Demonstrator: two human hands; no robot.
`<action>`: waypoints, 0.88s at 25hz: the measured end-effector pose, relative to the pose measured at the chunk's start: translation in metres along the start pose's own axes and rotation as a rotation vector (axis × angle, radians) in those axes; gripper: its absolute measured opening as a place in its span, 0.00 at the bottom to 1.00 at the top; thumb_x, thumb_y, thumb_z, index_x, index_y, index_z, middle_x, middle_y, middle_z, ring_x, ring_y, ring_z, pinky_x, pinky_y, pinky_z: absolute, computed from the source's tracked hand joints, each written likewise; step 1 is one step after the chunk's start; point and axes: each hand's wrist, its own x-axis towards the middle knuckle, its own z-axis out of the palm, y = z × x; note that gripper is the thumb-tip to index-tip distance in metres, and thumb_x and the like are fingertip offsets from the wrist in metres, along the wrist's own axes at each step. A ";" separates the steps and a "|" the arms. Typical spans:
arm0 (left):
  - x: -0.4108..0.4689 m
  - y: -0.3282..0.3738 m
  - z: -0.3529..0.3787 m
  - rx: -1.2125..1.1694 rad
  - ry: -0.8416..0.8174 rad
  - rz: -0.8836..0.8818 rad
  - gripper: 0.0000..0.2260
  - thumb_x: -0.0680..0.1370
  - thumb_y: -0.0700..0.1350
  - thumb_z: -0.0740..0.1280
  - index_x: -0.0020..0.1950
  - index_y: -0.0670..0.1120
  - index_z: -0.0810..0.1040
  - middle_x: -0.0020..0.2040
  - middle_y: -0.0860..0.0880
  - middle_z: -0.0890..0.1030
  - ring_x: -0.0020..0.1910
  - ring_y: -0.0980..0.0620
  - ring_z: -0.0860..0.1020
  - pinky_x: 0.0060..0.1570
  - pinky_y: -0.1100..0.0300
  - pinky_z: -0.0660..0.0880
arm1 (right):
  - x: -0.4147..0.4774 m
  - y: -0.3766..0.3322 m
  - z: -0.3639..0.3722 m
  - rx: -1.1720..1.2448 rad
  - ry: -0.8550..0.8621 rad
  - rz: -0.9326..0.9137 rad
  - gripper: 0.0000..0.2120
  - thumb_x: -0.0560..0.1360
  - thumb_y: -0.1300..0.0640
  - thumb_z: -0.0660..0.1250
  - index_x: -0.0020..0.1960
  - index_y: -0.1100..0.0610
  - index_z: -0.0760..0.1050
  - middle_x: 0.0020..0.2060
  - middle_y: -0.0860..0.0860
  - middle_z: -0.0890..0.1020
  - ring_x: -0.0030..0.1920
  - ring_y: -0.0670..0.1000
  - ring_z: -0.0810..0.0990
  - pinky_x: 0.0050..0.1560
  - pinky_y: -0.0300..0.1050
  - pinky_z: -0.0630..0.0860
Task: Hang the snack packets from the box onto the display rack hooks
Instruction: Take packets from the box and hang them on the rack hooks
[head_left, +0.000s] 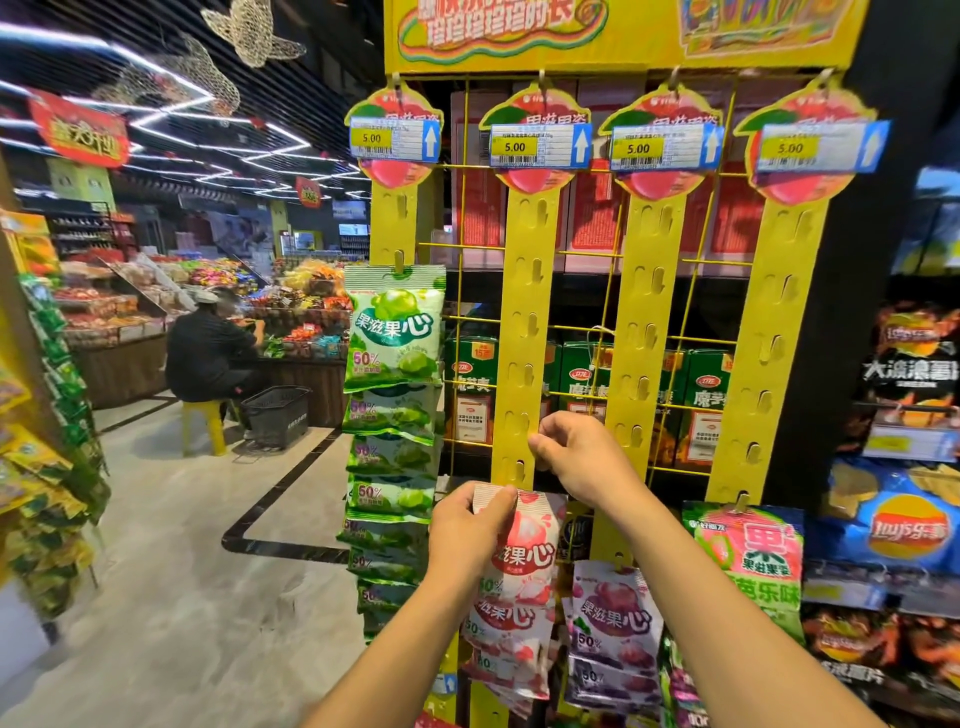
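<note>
Aisle: a supermarket floor of pale polished tile runs off to your left, and the yellow display rack (649, 52) stands straight ahead.
Landmark: the second strip (527, 291) from the left on that rack, bare for most of its height.
Left hand (467, 530): at the foot of the bare stretch, on the strip's left side, with fingers and thumb curled round the top left corner of a pink packet (532, 551).
Right hand (582, 457): just right of the strip and higher than your left, thumb and forefinger pinching the strip's right edge.
Packet position: held flat against the strip, long axis upright and in line with it, top edge uppermost.
Key relation: the nearest free hook tab (514, 470) sits just above the packet's top edge, so I judge the move to be a short lift and a push on by your left hand while your right steadies the strip.
Already hung: more pink packets (509, 639) lower on the same strip, green packets (395, 332) on the strip to its left, and purple packets (613, 613) low to its right.
Box: not in view.
</note>
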 end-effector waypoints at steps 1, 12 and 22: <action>0.001 0.000 0.001 0.017 0.010 0.006 0.08 0.80 0.50 0.73 0.47 0.46 0.85 0.41 0.47 0.88 0.43 0.46 0.87 0.48 0.42 0.85 | 0.000 0.000 0.000 -0.001 -0.003 -0.002 0.07 0.80 0.51 0.67 0.44 0.48 0.76 0.41 0.47 0.82 0.44 0.48 0.80 0.44 0.47 0.78; 0.004 -0.009 0.005 0.086 0.049 -0.009 0.10 0.78 0.51 0.76 0.44 0.46 0.85 0.38 0.49 0.88 0.40 0.50 0.87 0.44 0.45 0.84 | -0.001 0.004 -0.002 0.077 0.002 0.006 0.09 0.81 0.52 0.67 0.42 0.48 0.76 0.38 0.48 0.83 0.42 0.51 0.82 0.48 0.53 0.81; -0.003 -0.009 0.001 0.078 0.040 0.092 0.09 0.79 0.51 0.74 0.43 0.47 0.84 0.38 0.48 0.87 0.37 0.53 0.84 0.38 0.53 0.79 | -0.002 0.001 0.000 0.068 -0.050 0.009 0.07 0.80 0.50 0.67 0.43 0.48 0.75 0.39 0.48 0.82 0.44 0.51 0.83 0.47 0.51 0.81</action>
